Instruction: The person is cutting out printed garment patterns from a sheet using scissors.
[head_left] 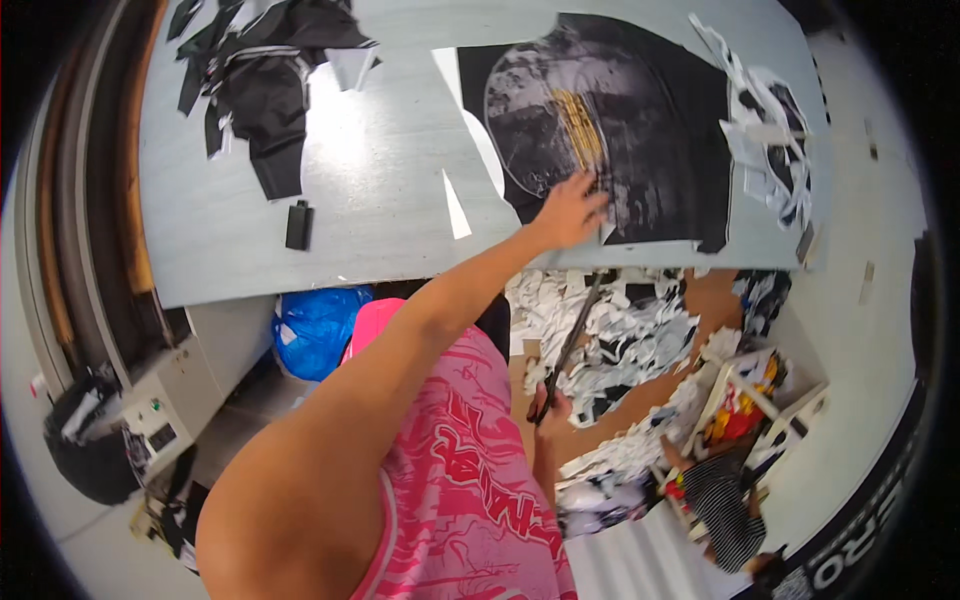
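My left hand reaches over the near edge of a black fabric panel on the table, fingers spread and slightly blurred. The panel bears a grey and gold print, and white paper or fabric shows along its left edge. Whether the fingertips touch the cloth or hover just above it, I cannot tell. Low beside my body, my right hand is closed round the handles of long dark fabric shears, whose blades point up toward the table's front edge. Part of the right hand is hidden behind the handles.
Black cut pieces lie at the table's far left, near a small black box. White offcuts pile at the right. Below are a blue bag and floor scraps. Another person is at lower right.
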